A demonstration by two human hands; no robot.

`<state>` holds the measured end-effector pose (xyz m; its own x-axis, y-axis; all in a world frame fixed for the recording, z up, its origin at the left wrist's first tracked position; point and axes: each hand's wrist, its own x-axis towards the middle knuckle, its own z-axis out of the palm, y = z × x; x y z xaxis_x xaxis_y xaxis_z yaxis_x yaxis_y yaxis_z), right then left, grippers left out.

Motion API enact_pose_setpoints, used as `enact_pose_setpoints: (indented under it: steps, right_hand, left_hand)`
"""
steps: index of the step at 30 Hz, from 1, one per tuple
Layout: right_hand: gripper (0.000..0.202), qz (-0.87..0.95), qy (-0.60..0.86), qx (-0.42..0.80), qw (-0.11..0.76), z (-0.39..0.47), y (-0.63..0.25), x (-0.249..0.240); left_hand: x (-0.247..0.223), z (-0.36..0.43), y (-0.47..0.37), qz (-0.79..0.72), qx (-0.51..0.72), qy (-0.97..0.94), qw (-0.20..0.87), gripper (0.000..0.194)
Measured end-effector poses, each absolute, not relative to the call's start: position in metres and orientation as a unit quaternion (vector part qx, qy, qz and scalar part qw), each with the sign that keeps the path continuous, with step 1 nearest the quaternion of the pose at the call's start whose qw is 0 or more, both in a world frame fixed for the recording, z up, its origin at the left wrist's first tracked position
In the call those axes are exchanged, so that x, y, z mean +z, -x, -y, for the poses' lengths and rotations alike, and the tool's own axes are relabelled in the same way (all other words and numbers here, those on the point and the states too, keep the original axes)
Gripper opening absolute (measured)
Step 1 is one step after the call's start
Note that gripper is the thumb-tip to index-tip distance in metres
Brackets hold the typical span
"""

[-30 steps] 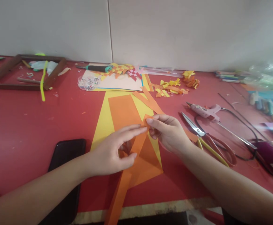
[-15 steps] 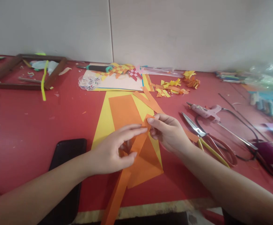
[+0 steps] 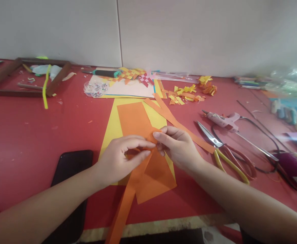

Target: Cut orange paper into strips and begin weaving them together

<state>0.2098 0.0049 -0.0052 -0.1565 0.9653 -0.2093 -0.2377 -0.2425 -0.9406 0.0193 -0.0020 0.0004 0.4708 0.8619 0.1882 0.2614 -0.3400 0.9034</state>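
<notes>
I see a red counter (image 3: pixel 31 135) in front of me. A yellow sheet (image 3: pixel 112 127) lies flat in the middle, with orange paper (image 3: pixel 134 118) on top of it. A black phone (image 3: pixel 72 166) lies near me on the left. Far left is a brown wooden frame (image 3: pixel 59 76). On the right lie scissors (image 3: pixel 224 150) with yellow and red handles, and just past them a pink glue gun (image 3: pixel 222 120). Small yellow and orange paper scraps (image 3: pixel 186 93) sit far back.

The orange paper strip (image 3: pixel 124 206) runs off the bottom edge; both hands' fingers (image 3: pixel 138 140) hide its pinched end.
</notes>
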Motion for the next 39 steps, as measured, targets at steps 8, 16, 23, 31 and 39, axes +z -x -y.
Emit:
enact_pose_setpoints:
  steps: [8,16,23,31,39]
  right_hand:
    - [0.028,0.357,0.438,0.699,0.438,-0.002,-0.206,0.001]
    - [0.022,0.305,0.473,0.646,0.516,-0.013,-0.218,0.004]
    - [0.027,0.380,0.456,0.661,0.460,-0.007,-0.209,-0.007]
    - [0.024,0.389,0.495,0.613,0.478,-0.008,-0.211,-0.010]
    - [0.018,0.459,0.456,0.678,0.349,-0.004,-0.213,-0.007]
  left_hand:
    - [0.000,0.002,-0.020,-0.406,0.387,-0.675,0.478,0.016]
    - [-0.001,0.004,-0.020,-0.417,0.335,-0.689,0.489,0.017]
    - [-0.005,0.000,-0.018,-0.409,0.367,-0.616,0.564,0.038]
    - [-0.001,-0.001,-0.018,-0.353,0.351,-0.543,0.676,0.045]
    - [-0.001,-0.004,-0.019,-0.456,0.385,-0.510,0.620,0.027]
